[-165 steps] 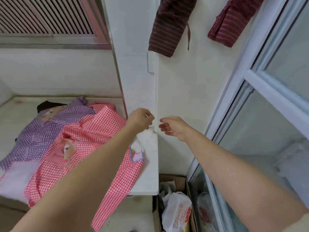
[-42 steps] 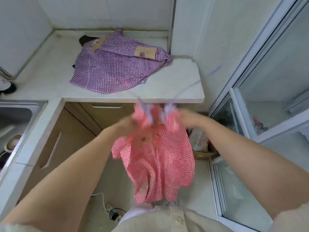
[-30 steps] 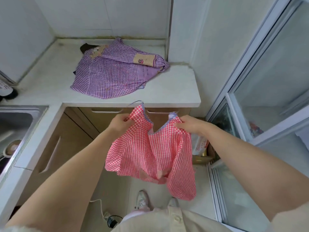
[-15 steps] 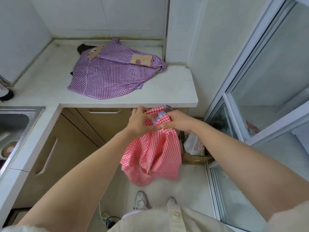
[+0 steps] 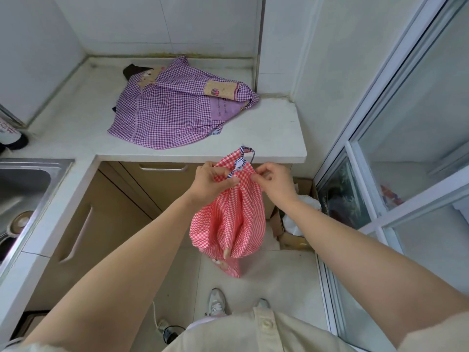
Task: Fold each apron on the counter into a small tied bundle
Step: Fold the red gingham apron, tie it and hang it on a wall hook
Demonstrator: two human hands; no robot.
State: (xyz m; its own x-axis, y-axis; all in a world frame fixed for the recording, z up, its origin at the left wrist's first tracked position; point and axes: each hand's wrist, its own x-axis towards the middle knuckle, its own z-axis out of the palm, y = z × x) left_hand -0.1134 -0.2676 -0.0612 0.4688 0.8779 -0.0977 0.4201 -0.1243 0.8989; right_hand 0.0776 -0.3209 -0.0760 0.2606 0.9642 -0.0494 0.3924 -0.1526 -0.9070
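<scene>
Two hands on one apron, mid-air, just in front of counter (image 5: 274, 138) edge. L hand (image 5: 213, 185): fingers curled, thumb over, gripping gathered top of red-check apron (image 5: 228, 219) next to its blue-striped neck strap (image 5: 239, 165). R hand (image 5: 275, 181): thumb + forefinger pinching same top edge on R side, other fingers loosely bent. Apron hanging bunched in vertical folds below both hands, off the counter, above floor tiles; small cartoon patch near lower tip. Strap loop poking up betw. the hands, overlapping counter front in view. Purple-check apron (image 5: 172, 115) lying spread + rumpled on counter top, towards back corner, R end bunched up by the wall. Dark cloth (image 5: 130, 71) peeking from under its far side. Steel sink (image 5: 22, 184) at L. Drawer handle (image 5: 162, 167) under counter. Cardboard box (image 5: 291, 240) w/ white plastic bag (image 5: 302, 207) on floor at R, beside glass sliding door (image 5: 380, 174). Shoes (image 5: 215, 301) at bottom of view.
</scene>
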